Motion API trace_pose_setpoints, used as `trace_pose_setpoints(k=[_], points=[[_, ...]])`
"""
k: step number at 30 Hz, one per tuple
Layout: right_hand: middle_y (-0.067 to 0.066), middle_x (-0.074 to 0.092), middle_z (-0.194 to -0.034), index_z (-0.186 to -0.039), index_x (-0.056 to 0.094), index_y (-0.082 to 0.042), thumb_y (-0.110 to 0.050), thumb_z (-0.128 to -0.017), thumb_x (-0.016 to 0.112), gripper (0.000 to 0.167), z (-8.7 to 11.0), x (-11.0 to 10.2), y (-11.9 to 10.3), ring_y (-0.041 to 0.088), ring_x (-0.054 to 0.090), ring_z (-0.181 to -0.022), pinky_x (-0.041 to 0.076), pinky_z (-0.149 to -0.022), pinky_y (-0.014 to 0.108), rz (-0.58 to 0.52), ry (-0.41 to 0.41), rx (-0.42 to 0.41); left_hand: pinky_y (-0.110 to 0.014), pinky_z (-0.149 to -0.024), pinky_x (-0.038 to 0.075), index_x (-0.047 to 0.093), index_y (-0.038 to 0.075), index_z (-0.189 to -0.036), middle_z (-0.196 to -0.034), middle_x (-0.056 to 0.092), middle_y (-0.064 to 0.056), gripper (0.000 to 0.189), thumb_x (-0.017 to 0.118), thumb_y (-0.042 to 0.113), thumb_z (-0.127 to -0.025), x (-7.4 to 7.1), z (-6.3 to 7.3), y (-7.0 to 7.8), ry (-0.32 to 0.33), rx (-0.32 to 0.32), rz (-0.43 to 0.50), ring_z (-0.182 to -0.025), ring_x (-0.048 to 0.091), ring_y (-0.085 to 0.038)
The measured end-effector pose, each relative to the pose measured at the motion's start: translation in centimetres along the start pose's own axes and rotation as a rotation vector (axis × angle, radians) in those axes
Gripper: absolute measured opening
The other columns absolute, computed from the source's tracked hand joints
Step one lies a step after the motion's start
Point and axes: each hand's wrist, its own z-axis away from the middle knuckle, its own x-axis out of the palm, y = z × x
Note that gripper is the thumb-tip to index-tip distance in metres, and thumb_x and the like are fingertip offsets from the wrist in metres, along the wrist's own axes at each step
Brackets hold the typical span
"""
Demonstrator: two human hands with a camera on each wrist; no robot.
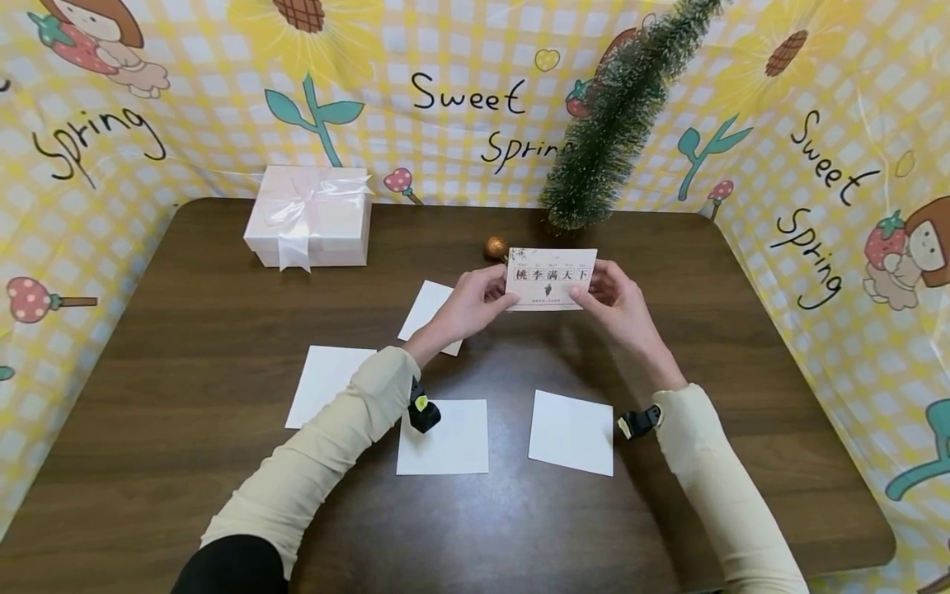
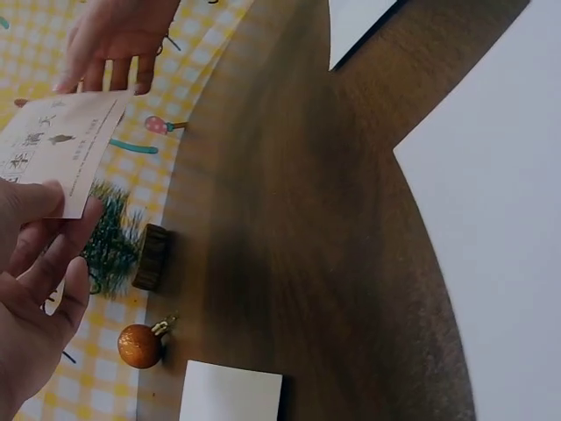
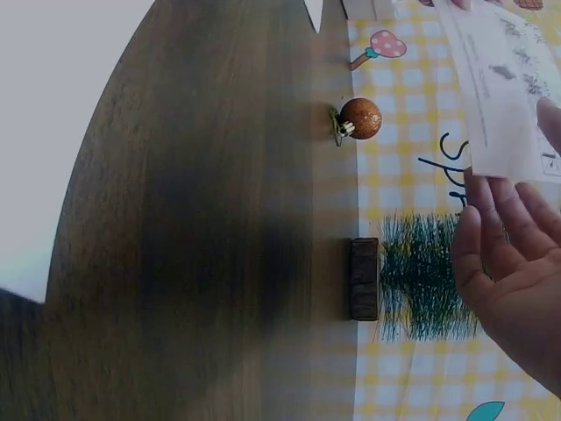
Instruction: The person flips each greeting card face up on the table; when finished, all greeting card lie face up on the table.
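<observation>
A printed card (image 1: pixel 551 289) with a row of large Chinese characters is held up over the table, its face toward the head camera. My left hand (image 1: pixel 475 299) pinches its left edge, thumb in front and fingers behind. The right edge is pinched in the same way by my right hand (image 1: pixel 619 304). In the left wrist view the card (image 2: pixel 61 145) hangs between both hands, raised off the wood. Several white cards lie about the table below: one (image 1: pixel 443 425) near the middle, another (image 1: pixel 571 433) to its right, one (image 1: pixel 326 379) at left and one (image 1: pixel 425 309) partly behind my left hand.
A white gift box (image 1: pixel 308 227) with a ribbon stands at the back left. Behind the card are an orange glitter ball (image 1: pixel 495 247) and a small artificial pine tree (image 1: pixel 616 124) on a wooden base (image 3: pixel 365 279). Yellow checked cloth surrounds the dark wooden table (image 1: pixel 223 330).
</observation>
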Motion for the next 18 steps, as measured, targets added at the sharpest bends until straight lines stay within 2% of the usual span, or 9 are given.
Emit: trace_pose_setpoints(k=[2, 4, 9, 13, 16, 18], points=[[0.026, 0.065, -0.110, -0.122, 0.054, 0.007, -0.007, -0.092, 0.066, 0.035, -0.2, -0.1, 0.9, 0.008, 0.060, -0.085, 0.046, -0.075, 0.017, 0.030, -0.003, 0.018, -0.023, -0.065, 0.047, 0.064, -0.003, -0.108, -0.093, 0.070, -0.014, 0.017, 0.065, 0.004, -0.092, 0.0, 0.0, 0.1, -0.009, -0.004, -0.003, -0.078, 0.064, -0.019], [0.024, 0.067, -0.103, -0.114, 0.059, 0.007, -0.009, -0.091, 0.068, 0.029, -0.5, -0.2, 1.8, 0.014, 0.060, -0.081, 0.046, -0.071, 0.018, 0.060, -0.004, 0.038, -0.023, -0.066, 0.047, 0.061, -0.004, -0.109, -0.092, 0.071, -0.015, 0.018, 0.065, 0.003, -0.092, 0.1, 0.0, 0.2, -0.011, -0.023, 0.002, -0.078, 0.065, -0.021], [0.019, 0.069, -0.091, -0.097, 0.065, 0.004, -0.012, -0.089, 0.071, 0.019, -0.9, -0.1, 2.8, 0.024, 0.061, -0.076, 0.046, -0.064, 0.020, 0.177, -0.033, 0.080, -0.024, -0.066, 0.047, 0.052, -0.003, -0.104, -0.090, 0.070, -0.018, 0.020, 0.066, 0.003, -0.091, 0.8, 0.1, 0.0, 0.019, -0.145, -0.013, -0.078, 0.068, -0.024], [0.014, 0.066, -0.085, -0.091, 0.064, 0.001, -0.016, -0.089, 0.072, 0.019, -1.3, 0.3, 3.3, 0.022, 0.057, -0.074, 0.043, -0.063, 0.026, 0.292, -0.086, 0.137, -0.026, -0.067, 0.048, 0.053, 0.000, -0.094, -0.086, 0.068, -0.014, 0.015, 0.067, 0.005, -0.088, 1.5, 0.2, -0.3, 0.046, -0.222, -0.147, -0.075, 0.064, -0.022], [0.010, 0.064, -0.082, -0.089, 0.063, -0.001, -0.019, -0.089, 0.072, 0.020, -1.5, 0.7, 3.9, 0.021, 0.054, -0.075, 0.041, -0.064, 0.028, 0.355, -0.132, 0.196, -0.026, -0.065, 0.043, 0.052, 0.003, -0.087, -0.078, 0.063, -0.009, 0.015, 0.066, 0.007, -0.086, 2.1, 0.3, -0.8, 0.035, -0.262, -0.252, -0.072, 0.058, -0.020], [0.009, 0.063, -0.081, -0.088, 0.062, -0.001, -0.019, -0.088, 0.073, 0.021, -1.7, 1.0, 4.2, 0.021, 0.054, -0.075, 0.041, -0.064, 0.028, 0.383, -0.155, 0.228, -0.025, -0.063, 0.041, 0.051, 0.004, -0.085, -0.075, 0.060, -0.007, 0.016, 0.066, 0.008, -0.085, 2.4, 0.4, -1.2, 0.023, -0.293, -0.282, -0.070, 0.055, -0.018]])
